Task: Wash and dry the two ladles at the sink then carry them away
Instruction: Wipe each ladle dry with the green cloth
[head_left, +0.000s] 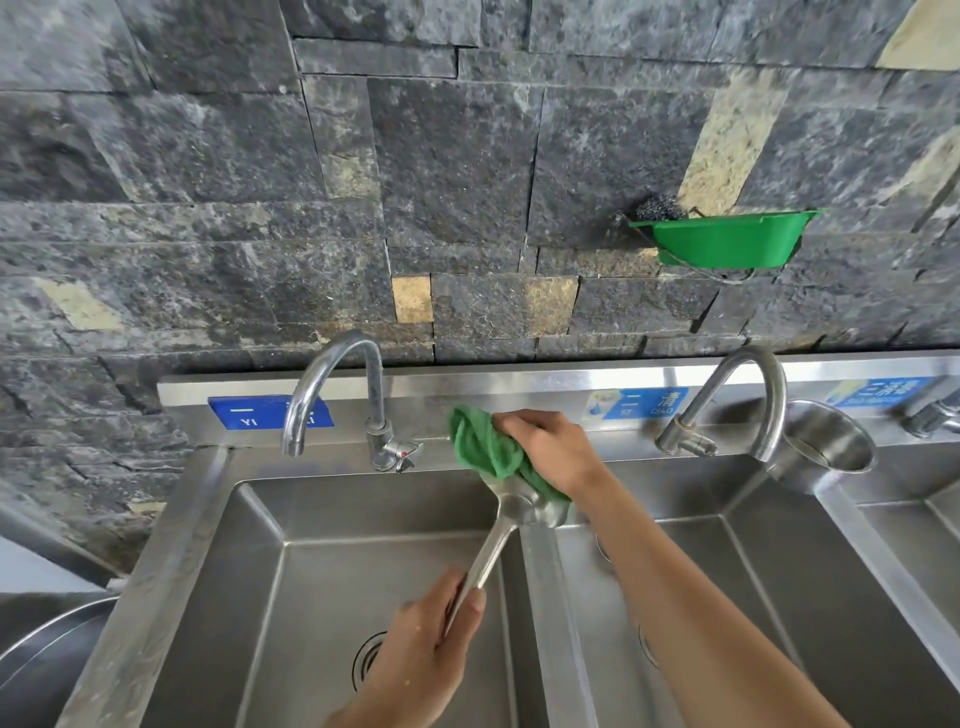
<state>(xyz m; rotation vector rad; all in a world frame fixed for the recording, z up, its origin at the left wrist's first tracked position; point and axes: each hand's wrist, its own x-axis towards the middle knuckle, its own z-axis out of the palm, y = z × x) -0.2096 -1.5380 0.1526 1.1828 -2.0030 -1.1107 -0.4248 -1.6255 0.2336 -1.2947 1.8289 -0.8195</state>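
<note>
Label (652, 404) reads "QING"; cloth (485, 447) wipes ladle (511, 525).

Two hands (421, 660), one ladle (511, 512), one green cloth (483, 441), two taps (332, 384), one green basket (727, 239).

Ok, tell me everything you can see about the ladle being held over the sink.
The ladle looks like shiny stainless steel, with a long slim handle and a rounded bowl. It slants up and away from the person, above the divider between two basins. The left hand grips the lower end of the handle. The right hand presses a green cloth over the bowl, hiding most of it. No running water shows at either tap.
</note>
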